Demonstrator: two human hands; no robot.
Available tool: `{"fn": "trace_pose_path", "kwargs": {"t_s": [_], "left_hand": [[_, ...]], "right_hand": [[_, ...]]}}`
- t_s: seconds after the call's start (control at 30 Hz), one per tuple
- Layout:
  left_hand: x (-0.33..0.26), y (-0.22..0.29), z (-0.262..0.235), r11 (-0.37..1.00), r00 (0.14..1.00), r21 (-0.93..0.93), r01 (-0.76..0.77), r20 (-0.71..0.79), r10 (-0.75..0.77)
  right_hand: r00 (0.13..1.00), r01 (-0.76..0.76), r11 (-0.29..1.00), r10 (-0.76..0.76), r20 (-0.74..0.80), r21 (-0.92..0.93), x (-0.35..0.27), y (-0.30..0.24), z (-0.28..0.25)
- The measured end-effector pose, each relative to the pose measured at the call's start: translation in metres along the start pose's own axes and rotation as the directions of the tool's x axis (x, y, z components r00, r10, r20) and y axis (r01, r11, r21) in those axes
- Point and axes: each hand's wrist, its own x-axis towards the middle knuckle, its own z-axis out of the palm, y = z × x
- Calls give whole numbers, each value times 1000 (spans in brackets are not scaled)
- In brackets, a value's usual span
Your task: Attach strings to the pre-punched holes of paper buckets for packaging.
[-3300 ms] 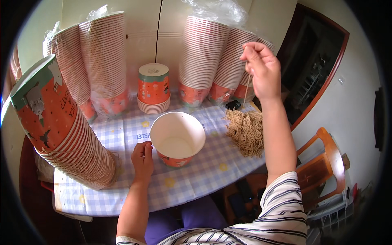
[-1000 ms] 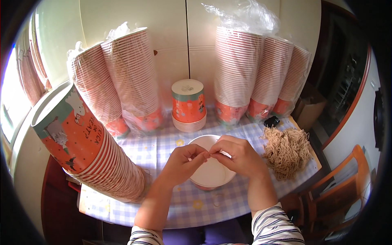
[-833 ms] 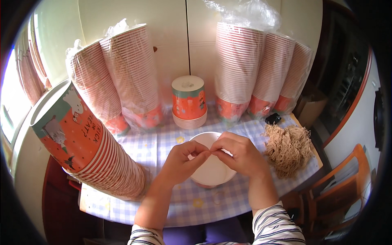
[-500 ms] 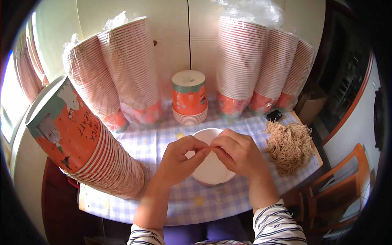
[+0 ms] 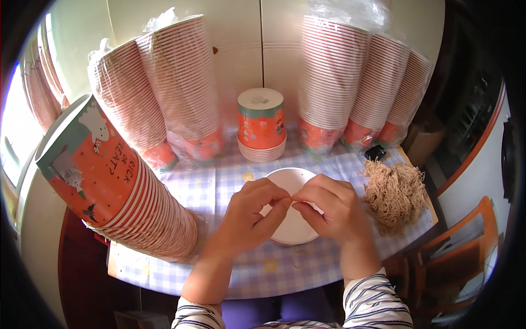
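Note:
My left hand [image 5: 253, 215] and my right hand [image 5: 337, 208] meet fingertip to fingertip over a white-lined paper bucket [image 5: 296, 231] at the middle of the table. Each hand pinches thumb against forefinger. Whatever lies between the fingertips is too small to make out. The bucket stands mouth up, its rim partly behind my hands. To the right of my right hand lies a tangled heap of tan twine [image 5: 393, 194]. Left of my left forearm rises a tall stack of orange paper buckets [image 5: 126, 186], upside down, with tan strands around the lower rims.
Plastic-wrapped bucket stacks stand at the back left [image 5: 181, 82] and back right [image 5: 334, 77]. Between them sits a short inverted bucket stack [image 5: 261, 126]. A small black object [image 5: 375, 153] lies behind the twine. A checked cloth [image 5: 230, 279] covers the table; a wooden chair [image 5: 455, 255] is at right.
The whole view has shifted slightly. My hands stay together over the bucket, fingertips still pinched, with the left hand turned a little.

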Motion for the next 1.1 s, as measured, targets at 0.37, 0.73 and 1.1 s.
{"fn": "trace_pose_path", "kwargs": {"t_s": [0.37,0.73,1.1], "left_hand": [[-3,2,1,990,995,113,-87,-40,91],[-2,2,4,923,963,312,-225,-70,259],[-3,9,1,911,943,285,-299,-57,328]], "right_hand": [[1000,23,998,-23,12,-50,0,-4,-5],[999,6,999,-5,31,-47,2,-5,-5],[998,-33,998,30,53,59,-1,-10,-12]]}}
